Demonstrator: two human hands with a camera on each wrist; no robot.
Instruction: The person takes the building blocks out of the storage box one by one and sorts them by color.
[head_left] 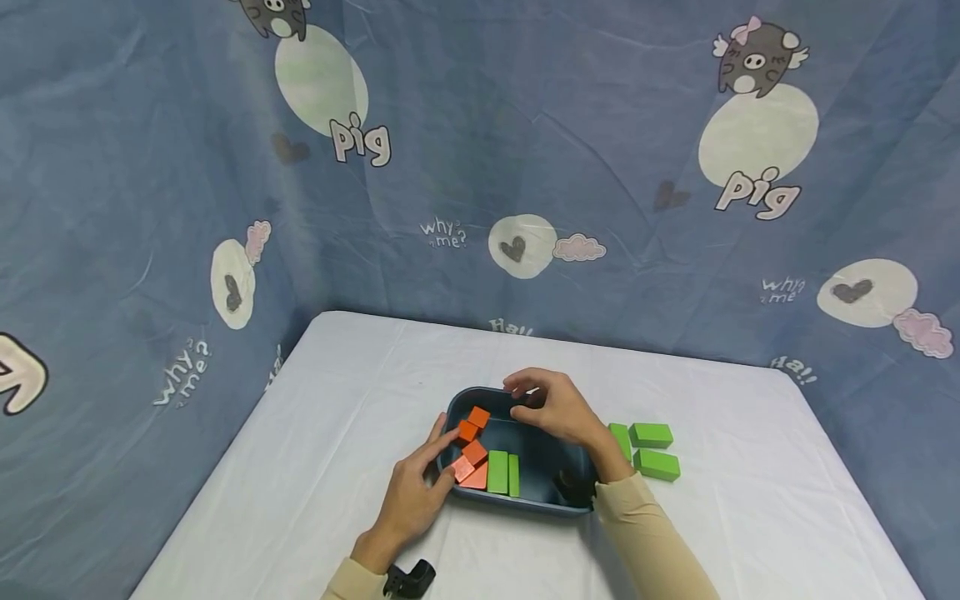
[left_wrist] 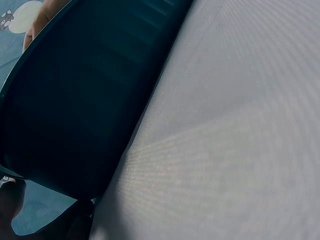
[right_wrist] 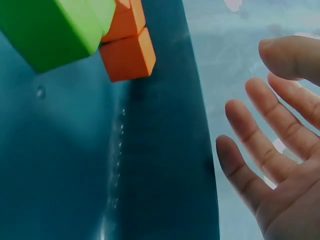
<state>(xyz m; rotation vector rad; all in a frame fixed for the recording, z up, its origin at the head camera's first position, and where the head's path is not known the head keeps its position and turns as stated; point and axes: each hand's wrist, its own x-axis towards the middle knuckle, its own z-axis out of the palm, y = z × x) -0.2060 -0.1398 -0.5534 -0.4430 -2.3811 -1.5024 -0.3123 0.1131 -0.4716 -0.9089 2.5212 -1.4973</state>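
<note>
A dark blue bin (head_left: 525, 503) stands on the white table. Along its left side lie several orange and pinkish-red blocks (head_left: 474, 452). Two green blocks (head_left: 497, 472) stand beside them by the near wall. My left hand (head_left: 408, 496) is at the bin's left end, with its fingers spread and the forefinger and thumb touching the rim. Over the far rim, my right hand (head_left: 558, 408) is held with its fingers apart and nothing between them. In the right wrist view, that hand's fingers (right_wrist: 262, 137) are relaxed, beyond the bin's wall.
Three green blocks (head_left: 657, 464) lie on the table right of the bin, one partly behind the right wrist. A white cloth (head_left: 765, 500) covers the table. Behind it hangs a blue printed curtain (head_left: 615, 292). A black device (head_left: 411, 578) is at the left wrist.
</note>
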